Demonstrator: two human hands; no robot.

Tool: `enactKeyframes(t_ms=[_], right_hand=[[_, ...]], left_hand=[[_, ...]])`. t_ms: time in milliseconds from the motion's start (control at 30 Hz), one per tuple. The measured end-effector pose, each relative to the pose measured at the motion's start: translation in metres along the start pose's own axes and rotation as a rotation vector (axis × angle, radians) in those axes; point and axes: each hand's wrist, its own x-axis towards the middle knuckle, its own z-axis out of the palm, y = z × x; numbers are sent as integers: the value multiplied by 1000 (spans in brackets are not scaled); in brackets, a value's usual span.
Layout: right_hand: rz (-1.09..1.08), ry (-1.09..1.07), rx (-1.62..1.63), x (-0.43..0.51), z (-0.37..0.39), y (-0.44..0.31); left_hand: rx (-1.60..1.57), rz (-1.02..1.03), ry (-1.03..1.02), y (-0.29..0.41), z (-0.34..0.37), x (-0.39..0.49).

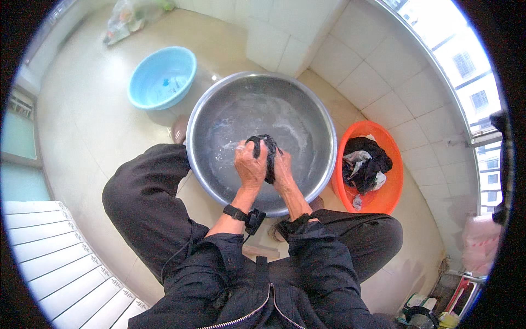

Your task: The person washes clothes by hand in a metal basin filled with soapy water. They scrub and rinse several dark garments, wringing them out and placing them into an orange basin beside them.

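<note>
A large metal basin (263, 82) stands on the floor between my knees, with cloudy, sudsy water in it. Over the basin, my left hand (250, 162) grips a bunched wet black cloth (270, 158) from its left side. My right hand (282, 166) holds the same cloth from the right, close beside the other hand. Parts of the cloth show between the fingers, and some fingertips are hidden by it.
An orange plastic basin (396, 185) with dark and white cloths is at the right. A light blue plastic basin (135, 88) stands at the upper left. Plastic bags (129, 18) lie farther back. Tiled walls (370, 78) rise behind. White slats (65, 263) are at lower left.
</note>
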Motion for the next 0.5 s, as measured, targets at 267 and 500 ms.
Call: enactKeyframes(t_ms=[267,500], right_hand=[[-338,182,-708,5,-29,30],[115,92,-1111,0,-67,32]], left_hand=[[-476,-1041,-305,-104,20,2],[329,-627,-257,-131,8,7]])
